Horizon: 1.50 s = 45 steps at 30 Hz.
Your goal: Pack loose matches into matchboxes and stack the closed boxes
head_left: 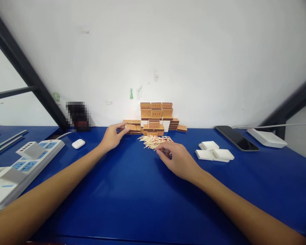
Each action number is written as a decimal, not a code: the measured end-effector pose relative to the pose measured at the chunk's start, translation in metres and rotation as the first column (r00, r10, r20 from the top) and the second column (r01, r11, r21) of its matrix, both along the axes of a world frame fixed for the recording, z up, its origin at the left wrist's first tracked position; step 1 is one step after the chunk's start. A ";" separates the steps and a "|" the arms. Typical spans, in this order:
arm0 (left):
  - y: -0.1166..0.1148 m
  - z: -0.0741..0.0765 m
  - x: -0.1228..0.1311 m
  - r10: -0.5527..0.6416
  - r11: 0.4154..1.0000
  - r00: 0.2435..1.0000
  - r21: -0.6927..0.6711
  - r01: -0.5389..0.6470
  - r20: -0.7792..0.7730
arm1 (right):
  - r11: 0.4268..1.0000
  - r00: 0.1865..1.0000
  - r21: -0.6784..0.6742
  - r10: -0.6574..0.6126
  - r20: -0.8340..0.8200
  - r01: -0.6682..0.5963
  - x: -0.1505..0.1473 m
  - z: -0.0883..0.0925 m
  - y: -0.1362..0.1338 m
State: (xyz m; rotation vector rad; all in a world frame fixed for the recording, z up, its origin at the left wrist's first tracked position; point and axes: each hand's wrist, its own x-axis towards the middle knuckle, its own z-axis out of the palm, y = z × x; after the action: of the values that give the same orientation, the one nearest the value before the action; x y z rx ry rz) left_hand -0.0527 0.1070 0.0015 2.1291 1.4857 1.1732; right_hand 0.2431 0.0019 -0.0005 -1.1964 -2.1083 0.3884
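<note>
My left hand (113,136) pinches an orange matchbox (131,127) between thumb and fingers, in front of a low row of matchboxes (134,121) at the wall. Just right of it lies a loose heap of matches (150,140), pale sticks with reddish heads. At the heap's near right edge is my right hand (177,159), its thumb and fingers drawn together; whatever they hold is hidden. Behind the heap, a stack of orange and brown matchboxes (156,112) rises against the wall, with white pieces among them. One matchbox (182,128) lies at the stack's right foot.
White matchbox trays (214,153) lie to the right on the blue table (142,200). Beyond them are a phone (236,137) and a white box-shaped device (267,137) with a cable. At left are a power strip (40,166), an earbud case (78,144) and green-handled rods (9,144).
</note>
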 end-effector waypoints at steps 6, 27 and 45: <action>0.014 -0.001 0.015 0.074 0.989 0.983 0.137 -0.051 -0.165 | 1.000 1.000 -0.013 -0.008 0.026 0.008 0.003 0.007 0.001; -0.091 -0.006 0.044 -0.303 0.912 0.818 0.099 0.397 -0.488 | 0.939 0.891 -0.016 -0.322 0.320 0.345 0.117 0.030 0.112; -0.093 -0.002 0.038 -0.294 0.900 0.849 0.172 0.400 -0.439 | 0.899 0.824 -0.190 -0.255 0.507 0.395 0.171 0.047 0.044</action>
State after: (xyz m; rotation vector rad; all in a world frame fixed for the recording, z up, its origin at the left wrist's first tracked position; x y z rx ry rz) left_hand -0.0143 0.0143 -0.0008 2.8104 1.0427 0.8621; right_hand 0.4141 0.0456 0.0470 -1.9637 -2.2245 0.2652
